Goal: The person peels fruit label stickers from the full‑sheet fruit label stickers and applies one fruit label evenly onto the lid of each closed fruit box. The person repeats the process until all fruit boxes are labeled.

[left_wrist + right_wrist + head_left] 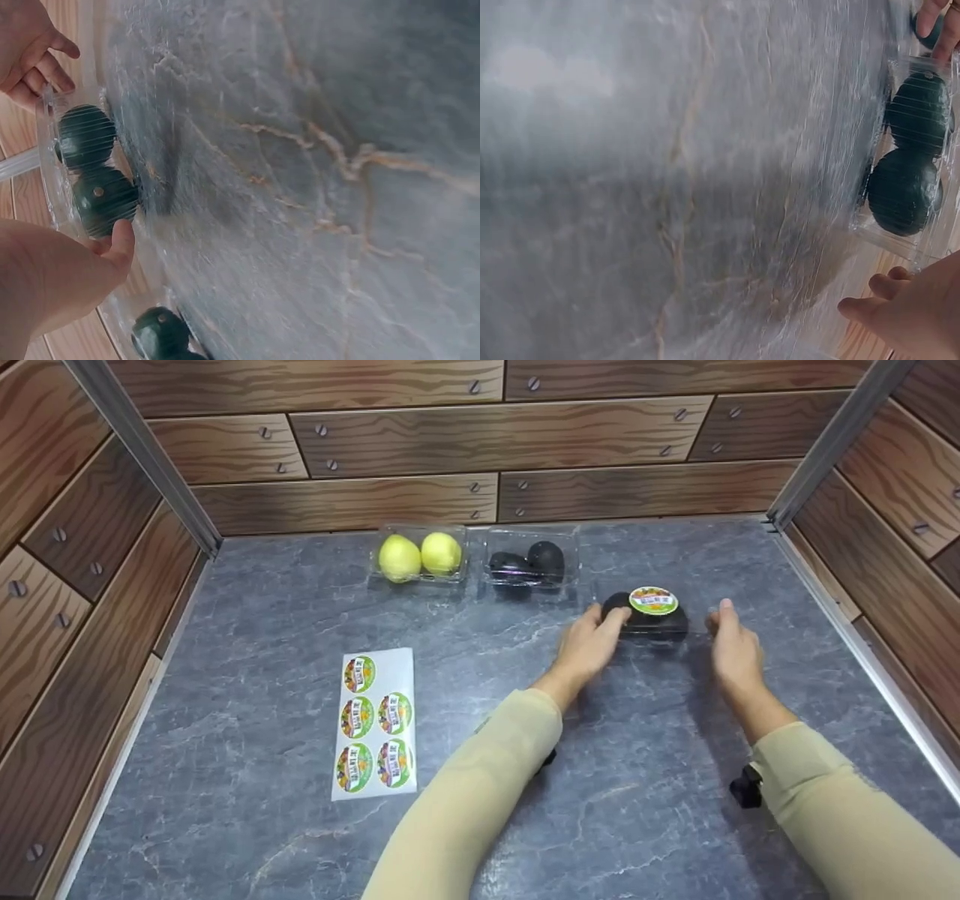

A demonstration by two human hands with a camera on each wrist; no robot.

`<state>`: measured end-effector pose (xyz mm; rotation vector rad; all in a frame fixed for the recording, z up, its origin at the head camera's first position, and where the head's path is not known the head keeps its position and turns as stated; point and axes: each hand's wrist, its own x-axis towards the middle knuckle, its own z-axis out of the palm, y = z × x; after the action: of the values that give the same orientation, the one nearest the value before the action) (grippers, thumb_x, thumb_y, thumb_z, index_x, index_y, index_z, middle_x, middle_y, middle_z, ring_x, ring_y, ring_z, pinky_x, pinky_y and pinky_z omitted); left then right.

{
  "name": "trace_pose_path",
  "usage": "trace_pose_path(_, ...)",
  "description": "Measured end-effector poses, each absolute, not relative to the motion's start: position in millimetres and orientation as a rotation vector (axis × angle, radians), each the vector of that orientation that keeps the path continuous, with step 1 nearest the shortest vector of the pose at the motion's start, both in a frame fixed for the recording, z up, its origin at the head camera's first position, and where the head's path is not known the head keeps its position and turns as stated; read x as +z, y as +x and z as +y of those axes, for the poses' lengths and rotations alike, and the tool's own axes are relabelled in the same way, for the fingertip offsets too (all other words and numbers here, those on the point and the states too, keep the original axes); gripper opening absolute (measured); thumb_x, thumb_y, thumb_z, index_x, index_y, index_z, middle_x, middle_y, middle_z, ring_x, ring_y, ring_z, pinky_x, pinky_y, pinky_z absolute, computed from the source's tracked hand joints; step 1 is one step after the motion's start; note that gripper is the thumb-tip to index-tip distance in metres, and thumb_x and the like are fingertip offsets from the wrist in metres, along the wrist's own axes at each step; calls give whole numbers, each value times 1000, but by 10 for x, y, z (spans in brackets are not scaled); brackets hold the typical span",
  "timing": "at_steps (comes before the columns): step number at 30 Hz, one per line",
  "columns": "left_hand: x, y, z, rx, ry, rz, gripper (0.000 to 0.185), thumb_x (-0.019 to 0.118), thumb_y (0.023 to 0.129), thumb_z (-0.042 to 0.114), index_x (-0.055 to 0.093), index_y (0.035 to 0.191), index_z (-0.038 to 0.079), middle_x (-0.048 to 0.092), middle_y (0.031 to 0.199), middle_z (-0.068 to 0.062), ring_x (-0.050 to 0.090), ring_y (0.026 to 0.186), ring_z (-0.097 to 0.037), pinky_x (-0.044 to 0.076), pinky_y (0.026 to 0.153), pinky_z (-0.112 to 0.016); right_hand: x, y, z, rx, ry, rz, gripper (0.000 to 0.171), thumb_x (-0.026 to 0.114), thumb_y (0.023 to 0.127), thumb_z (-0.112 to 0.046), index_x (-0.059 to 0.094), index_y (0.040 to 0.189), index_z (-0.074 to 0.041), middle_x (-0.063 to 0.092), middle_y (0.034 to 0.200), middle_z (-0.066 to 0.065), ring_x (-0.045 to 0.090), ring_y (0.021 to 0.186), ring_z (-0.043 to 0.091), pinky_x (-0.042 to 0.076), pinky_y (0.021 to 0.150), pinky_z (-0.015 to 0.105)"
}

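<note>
A clear plastic clamshell box (660, 624) with two dark green avocados and a round colourful sticker (653, 601) on its lid lies on the grey marble-look table (637, 780). My left hand (606, 622) rests its fingertips against the box's left end; in the left wrist view its thumb (121, 238) touches the box (90, 172). My right hand (726, 622) stands at the box's right end with fingers fairly straight. In the right wrist view its fingers (877, 296) sit just off the box's (907, 172) corner.
A second clear box of dark avocados (531, 561) and a box with two yellow lemons (420, 555) stand along the back wall. A white sheet with several round stickers (375, 724) lies at the front left. Wood-patterned walls enclose the table on three sides.
</note>
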<state>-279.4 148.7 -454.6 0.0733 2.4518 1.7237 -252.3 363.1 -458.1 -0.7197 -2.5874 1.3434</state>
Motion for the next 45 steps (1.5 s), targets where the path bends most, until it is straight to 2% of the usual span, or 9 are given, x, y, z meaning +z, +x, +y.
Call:
trace_pose_path(5,-4544,-2853,1543,1726,46,2414,70,53,100,59,59,152,14,59,154,0,52,144,-19,39,118,-33,-4555,-2607,3686,1382,-707,-2615,83,14,108,-62,54,154,-6,49,159,17,41,151,38,27,126,48)
trace_pose_path(9,-4550,-2895,1562,1745,22,2379,73,53,100,58,52,158,14,51,161,0,46,149,-20,35,122,-36,-4544,-2684,3707,1385,-695,-2643,85,12,108,-62,53,155,-5,48,160,17,40,152,38,26,126,48)
trace_pose_path(14,-4544,-2937,1580,1759,24,2361,74,52,99,59,53,157,13,51,161,-2,45,149,-22,34,123,-39,-4536,-2757,3728,1408,-708,-2642,85,11,108,-62,51,156,-5,46,161,15,38,153,35,25,127,45)
trace_pose_path(20,-4527,-2991,1600,1732,21,2371,76,52,100,57,47,161,12,46,165,-3,41,152,-21,32,123,-35,-4522,-2820,3726,1468,-682,-2595,84,13,109,-60,49,156,-1,46,160,16,40,152,36,28,126,44)
trace_pose_path(26,-4529,-3031,1616,1707,14,2386,77,52,100,56,44,162,11,43,167,-3,38,154,-21,30,124,-34,-4522,-2844,3722,1431,-702,-2579,84,16,109,-60,57,150,1,53,155,21,47,145,36,33,122,45)
trace_pose_path(31,-4533,-3038,1637,1706,7,2386,78,52,99,57,44,162,11,43,166,-4,38,154,-22,30,125,-35,-4530,-2858,3749,1416,-717,-2581,83,17,108,-60,58,149,0,54,155,19,46,147,35,32,123,43)
trace_pose_path(35,-4524,-3038,1645,1712,15,2376,78,52,100,56,44,162,10,42,167,-4,36,155,-23,29,125,-34,-4530,-2859,3778,1366,-692,-2626,84,15,108,-60,57,150,1,51,157,20,41,150,38,29,125,47)
trace_pose_path(45,-4514,-3039,1629,1687,35,2382,82,51,99,61,43,163,11,43,167,-3,38,154,-23,30,125,-37,-4547,-2870,3791,1330,-679,-2642,85,14,108,-61,61,143,1,55,153,23,47,143,42,32,121,51)
